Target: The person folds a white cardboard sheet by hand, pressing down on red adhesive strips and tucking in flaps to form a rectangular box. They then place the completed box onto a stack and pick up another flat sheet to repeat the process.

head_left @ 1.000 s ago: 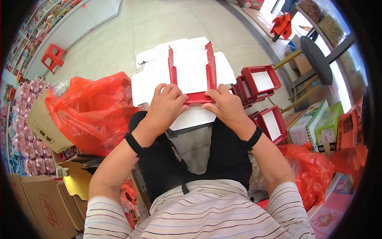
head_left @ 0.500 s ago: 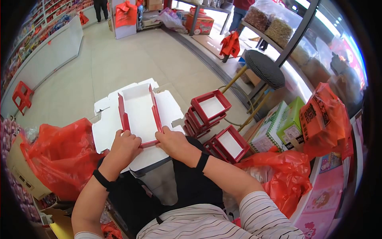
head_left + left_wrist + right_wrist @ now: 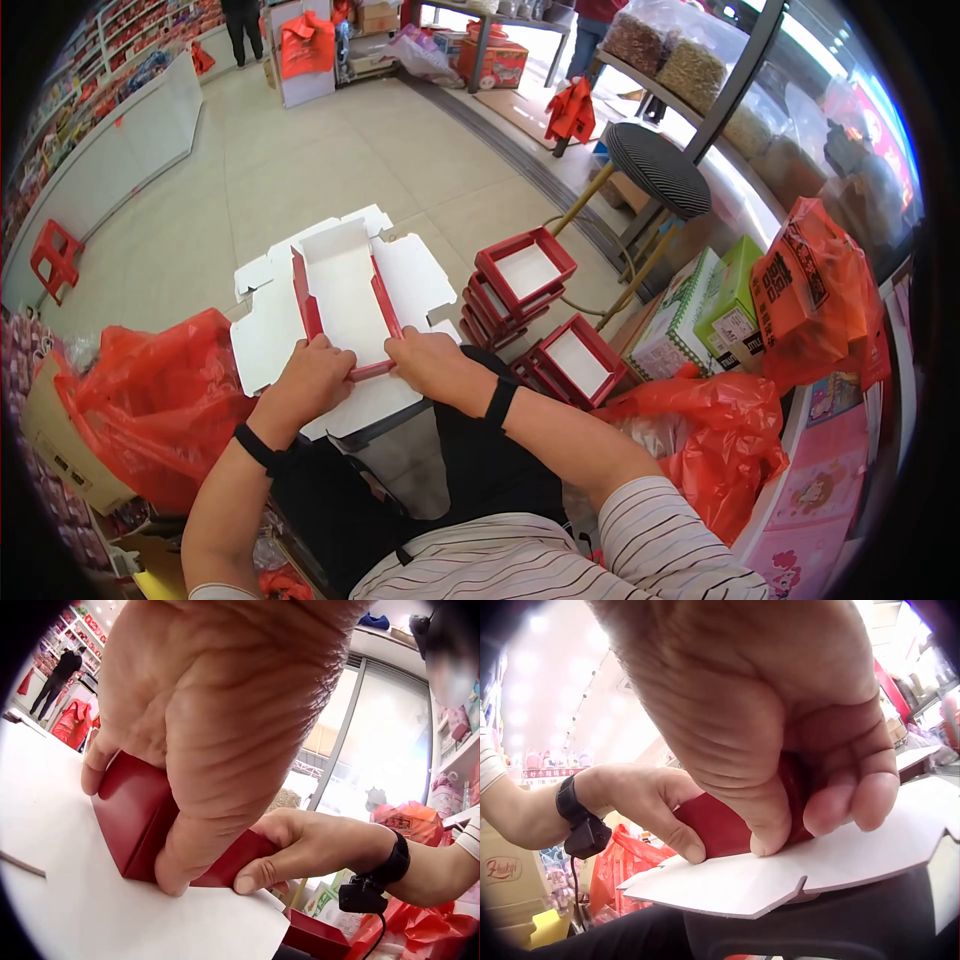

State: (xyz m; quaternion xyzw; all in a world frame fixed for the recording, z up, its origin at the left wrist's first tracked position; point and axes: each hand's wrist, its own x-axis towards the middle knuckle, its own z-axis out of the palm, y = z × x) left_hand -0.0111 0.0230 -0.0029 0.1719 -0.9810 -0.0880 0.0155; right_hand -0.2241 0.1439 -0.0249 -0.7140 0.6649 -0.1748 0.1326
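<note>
The head view showed the whole layout: a half-folded red cardboard box (image 3: pixel 340 300), white inside with two long red walls standing, lay on a stack of flat white card blanks (image 3: pixel 265 335) across the person's knees. The left hand (image 3: pixel 312 378) and right hand (image 3: pixel 430 362) met at its near end wall. Only that view took in the finished red boxes (image 3: pixel 525 272) stacked on the floor to the right, the round stool (image 3: pixel 655 170) beyond them and the red plastic bag (image 3: pixel 150 400) to the left. The wrist views gave the grip instead. From the left wrist, the left thumb and fingers pinched the red end wall at its corner, and the right thumb pressed on the same wall. From the right wrist, the right fingers curled over that wall and clamped it against the thumb. A brown carton (image 3: pixel 501 874) there carried a red script logo too blurred to read. Black characters on an orange bag (image 3: pixel 800 285) were too small to make out.
</note>
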